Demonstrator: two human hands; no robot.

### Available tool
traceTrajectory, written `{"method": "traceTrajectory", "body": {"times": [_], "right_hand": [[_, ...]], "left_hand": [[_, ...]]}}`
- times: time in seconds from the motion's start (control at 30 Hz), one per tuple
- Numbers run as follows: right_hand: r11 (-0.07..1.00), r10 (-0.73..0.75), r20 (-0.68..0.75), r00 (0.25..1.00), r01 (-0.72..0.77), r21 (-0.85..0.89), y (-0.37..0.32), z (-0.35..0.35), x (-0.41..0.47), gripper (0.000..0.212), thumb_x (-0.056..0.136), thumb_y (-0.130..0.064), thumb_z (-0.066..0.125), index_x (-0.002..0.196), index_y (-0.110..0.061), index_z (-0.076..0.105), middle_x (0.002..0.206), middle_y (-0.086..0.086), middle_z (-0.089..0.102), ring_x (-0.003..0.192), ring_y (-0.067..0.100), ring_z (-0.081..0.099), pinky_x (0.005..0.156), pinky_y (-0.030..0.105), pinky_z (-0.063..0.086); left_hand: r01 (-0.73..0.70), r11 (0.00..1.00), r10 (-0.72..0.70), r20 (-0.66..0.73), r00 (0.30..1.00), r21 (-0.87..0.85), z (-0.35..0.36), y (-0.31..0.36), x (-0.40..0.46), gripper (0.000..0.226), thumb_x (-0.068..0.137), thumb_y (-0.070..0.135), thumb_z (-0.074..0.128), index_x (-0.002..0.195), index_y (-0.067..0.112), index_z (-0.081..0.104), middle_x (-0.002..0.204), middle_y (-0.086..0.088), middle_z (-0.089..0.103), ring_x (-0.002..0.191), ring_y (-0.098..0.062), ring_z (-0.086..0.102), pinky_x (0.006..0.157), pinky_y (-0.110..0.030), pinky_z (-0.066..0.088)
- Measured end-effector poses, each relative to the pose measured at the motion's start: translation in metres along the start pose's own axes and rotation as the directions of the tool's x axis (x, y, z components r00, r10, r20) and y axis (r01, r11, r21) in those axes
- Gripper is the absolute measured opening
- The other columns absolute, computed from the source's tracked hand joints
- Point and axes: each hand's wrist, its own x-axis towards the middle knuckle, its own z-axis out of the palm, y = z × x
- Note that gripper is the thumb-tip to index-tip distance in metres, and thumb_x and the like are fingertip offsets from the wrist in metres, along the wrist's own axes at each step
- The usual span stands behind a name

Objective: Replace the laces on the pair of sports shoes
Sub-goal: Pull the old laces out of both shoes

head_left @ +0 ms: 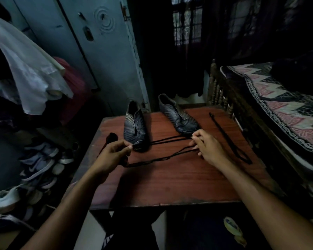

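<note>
1. Dim cluttered room: blue cupboard point(90, 51) behind, bed point(278, 109) with patterned cover on the right, pile of other shoes point(42, 163) on the floor at left, white cloth point(31, 73) hanging top left.
2. Reddish wooden bench point(170, 177) in the middle carries the task things.
3. Two dark sports shoes stand at the far part of the bench, toes toward the person: left shoe point(135, 127), right shoe point(177, 116). Both look unlaced; eyelets appear bare, though the dim light makes it hard to be sure.
4. Black lace point(161, 159) is stretched across the bench in doubled strands between the two hands, just in front of the shoe toes.
5. Second black lace point(229, 139) lies loose on the bench to the right, near the right hand but apart from it.
6. Left hand point(114, 152) has fingers curled, pinching one end of the stretched lace right at the toe of the left shoe.
7. Right hand point(206, 147) pinches the other end with its fingertips, just beside the toe of the right shoe.
8. Progress, judged: early stage. Lace looks like it is being straightened or evened; threading not yet begun on either shoe, so all the lacing is left.
</note>
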Motion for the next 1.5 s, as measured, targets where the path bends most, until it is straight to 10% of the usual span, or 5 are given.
{"method": "traceTrajectory", "body": {"times": [0.47, 0.57, 0.67, 0.9, 1.5], "right_hand": [[0.958, -0.022, -0.223, 0.975, 0.084, 0.275, -0.059, -0.019, 0.043, 0.013, 0.105, -0.017, 0.050, 0.098, -0.020, 0.060, 0.082, -0.001, 0.069, 0.076, 0.022, 0.068, 0.067, 0.040, 0.060], [0.963, -0.189, -0.196, 0.962, 0.220, 0.154, -0.094, -0.021, 0.062, 0.010, 0.102, -0.015, 0.055, 0.096, -0.018, 0.062, 0.077, -0.006, 0.068, 0.067, 0.015, 0.066, 0.063, 0.027, 0.055], [0.845, -0.523, -0.017, 0.852, 0.516, -0.139, -0.149, -0.026, 0.076, 0.007, 0.099, -0.018, 0.061, 0.099, -0.014, 0.068, 0.081, -0.006, 0.070, 0.074, 0.007, 0.065, 0.072, 0.026, 0.051], [0.681, -0.680, 0.005, 0.733, 0.634, -0.367, -0.254, -0.070, 0.108, 0.011, 0.098, -0.020, 0.060, 0.103, -0.013, 0.067, 0.091, 0.006, 0.072, 0.086, 0.025, 0.068, 0.076, 0.037, 0.053], [0.628, 0.515, -0.424, 0.745, 0.009, 0.778, -0.026, -0.033, 0.055, 0.013, 0.109, -0.011, 0.035, 0.114, -0.010, 0.047, 0.078, 0.003, 0.048, 0.063, 0.017, 0.059, 0.043, 0.024, 0.055]], "left_hand": [[-0.230, 0.879, 0.188, 0.140, 0.972, 0.419, -0.034, 0.095, 0.050, 0.007, 0.098, 0.024, 0.069, 0.095, 0.020, 0.073, 0.071, 0.017, 0.063, 0.063, 0.004, 0.053, 0.058, -0.019, 0.041], [-0.186, 0.598, 0.028, 0.212, 0.977, 0.779, -0.055, 0.080, 0.061, 0.047, 0.087, 0.035, 0.080, 0.129, 0.039, 0.059, 0.117, 0.011, 0.065, 0.100, 0.000, 0.062, 0.088, -0.029, 0.050], [-0.229, 0.856, 0.149, 0.204, 0.968, 0.463, -0.040, 0.102, 0.066, 0.089, 0.082, 0.047, 0.081, 0.156, 0.031, 0.034, 0.157, 0.002, 0.042, 0.132, 0.003, 0.049, 0.117, -0.035, 0.038], [-0.487, 0.864, 0.482, 0.067, 0.874, 0.131, 0.006, 0.185, 0.076, 0.024, 0.110, 0.013, 0.042, 0.117, 0.003, 0.063, 0.066, 0.026, 0.059, 0.058, 0.009, 0.052, 0.058, -0.007, 0.040], [-0.009, 0.961, 0.007, 0.007, 1.000, 0.276, -0.069, 0.003, 0.042, 0.033, 0.104, 0.030, 0.057, 0.074, 0.024, 0.068, 0.064, -0.005, 0.050, 0.050, -0.011, 0.045, 0.048, -0.021, 0.031]]}}
